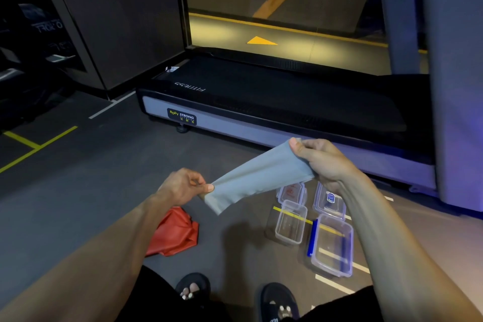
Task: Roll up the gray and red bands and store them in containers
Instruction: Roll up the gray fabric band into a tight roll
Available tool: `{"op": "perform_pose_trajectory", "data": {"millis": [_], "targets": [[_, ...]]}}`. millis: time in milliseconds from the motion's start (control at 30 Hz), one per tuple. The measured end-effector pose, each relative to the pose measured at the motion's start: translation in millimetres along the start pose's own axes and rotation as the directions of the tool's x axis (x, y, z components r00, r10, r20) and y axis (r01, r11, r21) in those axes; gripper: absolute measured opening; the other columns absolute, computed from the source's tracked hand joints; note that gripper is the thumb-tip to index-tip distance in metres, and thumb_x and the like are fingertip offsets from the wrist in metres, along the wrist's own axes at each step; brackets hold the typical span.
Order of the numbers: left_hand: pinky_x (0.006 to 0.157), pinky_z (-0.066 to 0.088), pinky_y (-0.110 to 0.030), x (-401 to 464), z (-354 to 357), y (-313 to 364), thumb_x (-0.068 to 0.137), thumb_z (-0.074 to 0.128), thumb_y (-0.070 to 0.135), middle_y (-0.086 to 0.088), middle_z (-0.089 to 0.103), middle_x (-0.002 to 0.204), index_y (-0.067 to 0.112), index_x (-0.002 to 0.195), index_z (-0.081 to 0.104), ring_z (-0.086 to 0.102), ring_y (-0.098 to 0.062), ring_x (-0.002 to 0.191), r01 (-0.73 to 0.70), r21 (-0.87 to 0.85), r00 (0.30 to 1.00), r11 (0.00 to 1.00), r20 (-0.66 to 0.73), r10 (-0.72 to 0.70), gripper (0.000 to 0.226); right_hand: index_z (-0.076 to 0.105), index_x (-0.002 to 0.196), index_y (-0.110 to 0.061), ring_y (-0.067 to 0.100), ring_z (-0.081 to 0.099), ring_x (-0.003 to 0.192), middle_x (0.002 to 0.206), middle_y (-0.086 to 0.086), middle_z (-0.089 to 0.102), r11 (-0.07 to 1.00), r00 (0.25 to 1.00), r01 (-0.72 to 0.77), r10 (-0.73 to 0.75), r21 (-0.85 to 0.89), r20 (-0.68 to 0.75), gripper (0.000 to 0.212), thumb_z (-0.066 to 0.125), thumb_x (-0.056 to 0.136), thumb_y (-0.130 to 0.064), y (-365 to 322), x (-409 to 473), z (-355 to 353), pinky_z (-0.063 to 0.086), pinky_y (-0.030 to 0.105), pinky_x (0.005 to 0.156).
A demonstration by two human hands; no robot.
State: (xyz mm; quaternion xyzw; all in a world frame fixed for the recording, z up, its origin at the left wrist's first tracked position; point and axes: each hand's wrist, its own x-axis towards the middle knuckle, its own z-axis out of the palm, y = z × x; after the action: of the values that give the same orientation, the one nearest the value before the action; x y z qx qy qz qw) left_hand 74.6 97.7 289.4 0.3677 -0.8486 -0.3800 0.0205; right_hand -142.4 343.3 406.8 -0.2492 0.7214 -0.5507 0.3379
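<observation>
Stretching the gray band (257, 178) flat in the air, probably to smooth it for rolling: left hand (180, 187) pinches its near end, right hand (320, 159) grips the far end. Red band (173, 234) lies crumpled on the floor; two open containers (291, 222) wait beside their lids.

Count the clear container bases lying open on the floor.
2. The small container lies nearer the red band; the large container lies to its right. Their lids lie just beyond; the arm may hide more.
</observation>
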Motion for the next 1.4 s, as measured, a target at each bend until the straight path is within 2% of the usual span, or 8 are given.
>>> {"op": "perform_pose_trajectory", "data": {"millis": [267, 500, 567, 667, 767, 867, 1033, 1400], "targets": [[0.077, 0.048, -0.022, -0.1, 1.5, 3.6, 0.077, 0.08, 0.055, 0.013, 0.075, 0.074, 0.029, 0.07, 0.075, 0.07, -0.004, 0.081, 0.001, -0.005, 1.0, 1.0, -0.008, -0.001, 0.028, 0.072, 0.1, 0.007, 0.023, 0.068, 0.069, 0.081, 0.016, 0.074, 0.999, 1.0, -0.017, 0.018, 0.046, -0.009, 0.044, 0.062, 0.101, -0.036, -1.1, -2.1, 1.5, 0.054, 0.03, 0.058], [0.078, 0.049, -0.022, 0.0, 3.4, 8.5, 0.079, 0.08, 0.054, 0.012, 0.075, 0.073, 0.028, 0.07, 0.075, 0.07, -0.004, 0.081, -0.002, -0.012, 1.0, 1.0, -0.003, 0.002, 0.028, 0.069, 0.095, -0.003, 0.028, 0.067, 0.07, 0.079, 0.015, 0.071, 0.985, 0.996, -0.09, 0.091, 0.144, 0.0, 0.044, 0.055, 0.104, -0.044, -7.8, -2.1, 15.8, 0.048, 0.036, 0.063], [0.076, 0.048, -0.021, 0.3, 3.4, 8.1, 0.079, 0.08, 0.054, 0.012, 0.075, 0.073, 0.029, 0.069, 0.075, 0.07, -0.005, 0.08, -0.002, -0.012, 1.0, 1.0, -0.005, 0.002, 0.028, 0.068, 0.095, -0.005, 0.025, 0.069, 0.071, 0.082, 0.014, 0.072, 0.99, 0.997, -0.073, 0.069, 0.122, 0.036, 0.047, 0.067, 0.094, -0.051, -8.7, 0.0, 19.0, 0.049, 0.035, 0.065], [0.076, 0.048, -0.022, 0.8, 2.7, 5.9, 0.078, 0.08, 0.055, 0.012, 0.075, 0.074, 0.03, 0.069, 0.074, 0.069, -0.005, 0.081, 0.002, -0.003, 1.0, 1.0, -0.009, -0.002, 0.027, 0.065, 0.109, -0.002, 0.024, 0.072, 0.081, 0.093, 0.013, 0.074, 0.999, 0.998, -0.042, 0.041, 0.024, 0.041, 0.077, 0.091, 0.061, -0.055, -2.5, 2.5, 22.0, 0.052, 0.035, 0.068], [0.076, 0.048, -0.022, 0.8, 2.5, 3.9, 0.078, 0.08, 0.056, 0.013, 0.075, 0.073, 0.032, 0.068, 0.075, 0.07, -0.005, 0.081, 0.003, -0.007, 1.0, 1.0, -0.006, -0.003, 0.027, 0.063, 0.116, 0.001, 0.024, 0.072, 0.082, 0.095, 0.013, 0.075, 0.999, 0.999, -0.023, 0.024, 0.025, -0.027, 0.07, 0.092, 0.068, -0.041, 2.6, 5.1, 21.9, 0.053, 0.036, 0.068], [0.072, 0.046, -0.02, -1.4, 1.0, 4.5, 0.079, 0.08, 0.054, 0.014, 0.074, 0.071, 0.03, 0.069, 0.075, 0.068, -0.002, 0.08, 0.006, 0.001, 1.0, 1.0, -0.01, -0.006, 0.027, 0.067, 0.112, 0.0, 0.025, 0.071, 0.083, 0.097, 0.016, 0.075, 0.998, 1.0, -0.01, 0.011, 0.057, -0.019, 0.071, 0.091, 0.065, -0.048, 2.4, 3.4, 22.8, 0.052, 0.038, 0.073], [0.066, 0.042, -0.013, -3.0, 0.0, 6.0, 0.081, 0.079, 0.052, 0.013, 0.073, 0.071, 0.027, 0.071, 0.075, 0.066, 0.002, 0.075, 0.015, -0.004, 1.0, 1.0, -0.015, -0.015, 0.027, 0.07, 0.082, -0.008, 0.022, 0.07, 0.074, 0.082, 0.012, 0.074, 0.995, 1.0, -0.002, 0.0, 0.097, 0.023, 0.025, 0.073, 0.093, -0.03, 1.3, 0.4, 23.9, 0.053, 0.033, 0.07], [0.071, 0.044, -0.019, -0.1, 3.4, 9.4, 0.081, 0.078, 0.055, 0.015, 0.075, 0.072, 0.028, 0.072, 0.076, 0.067, 0.002, 0.074, -0.002, -0.029, 1.0, 1.0, -0.008, 0.002, 0.028, 0.075, 0.097, 0.0, 0.03, 0.073, 0.088, 0.097, 0.023, 0.076, 0.984, 1.0, -0.02, 0.019, 0.175, 0.008, 0.031, 0.061, 0.102, -0.027, -2.8, -0.4, 30.1, 0.057, 0.043, 0.085]]}}
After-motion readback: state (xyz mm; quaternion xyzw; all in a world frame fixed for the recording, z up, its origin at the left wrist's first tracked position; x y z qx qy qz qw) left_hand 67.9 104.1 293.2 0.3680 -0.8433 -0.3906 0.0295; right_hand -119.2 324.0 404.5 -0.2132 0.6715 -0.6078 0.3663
